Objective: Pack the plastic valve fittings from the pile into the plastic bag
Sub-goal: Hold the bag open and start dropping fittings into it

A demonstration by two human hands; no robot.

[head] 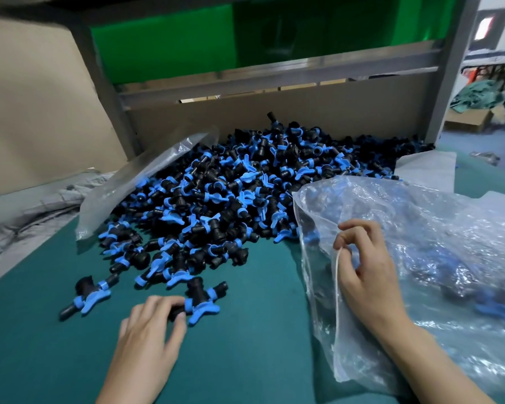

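Note:
A big pile of black valve fittings with blue handles (245,182) covers the middle and back of the green table. My left hand (149,330) grips one loose fitting (200,298) at the pile's near edge. Another loose fitting (85,295) lies to its left. My right hand (362,266) pinches the rim of a clear plastic bag (435,243) on the right and holds its mouth open toward the pile. Several fittings show through the bag's wall.
A second clear bag (134,176) lies flat along the pile's left side. Cardboard sheets (35,106) and a grey metal frame (274,80) wall in the back and left. Grey folded sacking (27,211) lies at the left edge of the green table (245,360).

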